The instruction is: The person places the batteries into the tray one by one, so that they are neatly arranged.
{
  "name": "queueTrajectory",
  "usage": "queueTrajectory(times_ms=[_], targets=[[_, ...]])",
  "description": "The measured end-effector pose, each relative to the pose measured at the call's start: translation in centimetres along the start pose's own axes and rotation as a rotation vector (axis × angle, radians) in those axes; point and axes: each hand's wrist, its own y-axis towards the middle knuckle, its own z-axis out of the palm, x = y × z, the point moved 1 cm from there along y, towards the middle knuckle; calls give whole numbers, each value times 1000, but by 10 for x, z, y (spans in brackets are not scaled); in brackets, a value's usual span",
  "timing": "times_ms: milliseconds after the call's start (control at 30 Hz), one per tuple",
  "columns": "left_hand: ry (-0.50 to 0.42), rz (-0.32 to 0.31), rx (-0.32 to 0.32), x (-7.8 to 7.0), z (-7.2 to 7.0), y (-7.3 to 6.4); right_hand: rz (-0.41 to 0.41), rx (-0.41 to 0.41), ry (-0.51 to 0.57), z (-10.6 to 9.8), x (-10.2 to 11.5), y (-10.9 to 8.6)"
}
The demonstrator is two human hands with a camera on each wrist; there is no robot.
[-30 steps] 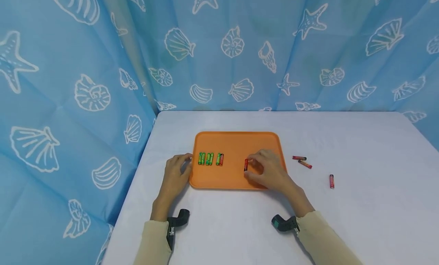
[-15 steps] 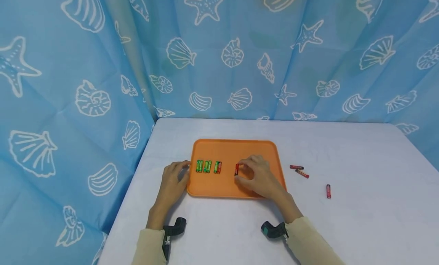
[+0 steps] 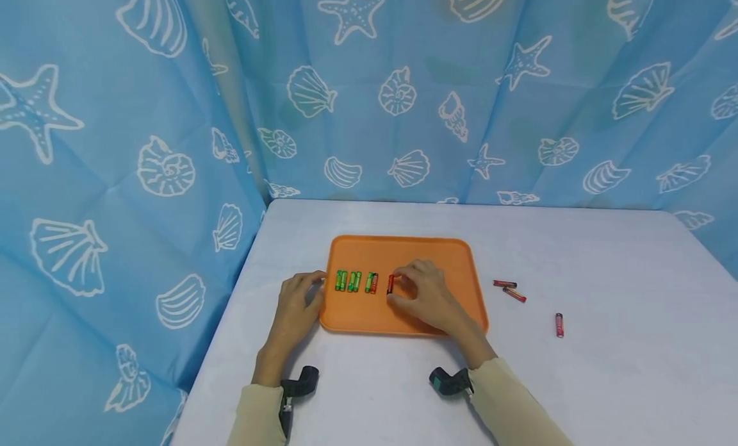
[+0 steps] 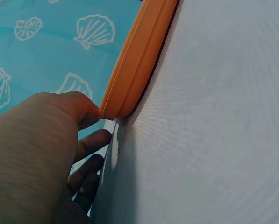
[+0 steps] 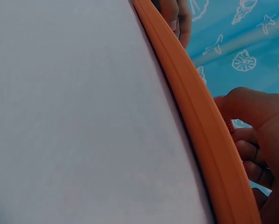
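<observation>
In the head view an orange tray [image 3: 369,252] lies on the white table. My right hand [image 3: 426,295] is over it, pinching a red and black battery [image 3: 390,284] upright in the picture between thumb and fingertips. Just left of that, a red battery [image 3: 375,283] lies beside a green battery [image 3: 369,282], with more green batteries [image 3: 354,281] in pairs further left. My left hand [image 3: 295,305] rests at the tray's left side, fingertips against the rim. The left wrist view has the left thumb [image 4: 88,109] touching the tray corner. In the right wrist view, the tray wall hides most of the held battery.
Right of the tray, two red batteries [image 3: 505,284] lie close together on the table [image 3: 611,273], and a third red battery [image 3: 559,325] lies apart, nearer the front. A blue shell-patterned curtain [image 3: 415,100] hangs behind and along the left. Each wrist wears a black camera [image 3: 450,381].
My right hand has slid the red battery leftward across the tray, up close to the row of batteries. My left hand has stayed at the rim. The head view has tilted slightly.
</observation>
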Motion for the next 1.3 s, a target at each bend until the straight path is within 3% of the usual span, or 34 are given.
queueTrajectory(times_ms=[500,933,1133,1300], targets=[[-3,24,15,-4,7,1,-32,9,18,12,-1,6],[3,16,21,-1,4,0,-3,35,31,18,0,8],[1,14,25,0,1,1,-21,42,-7,7,2,0],[12,12,21,1,-2,3,-62,1,-20,-8,-4,-13]])
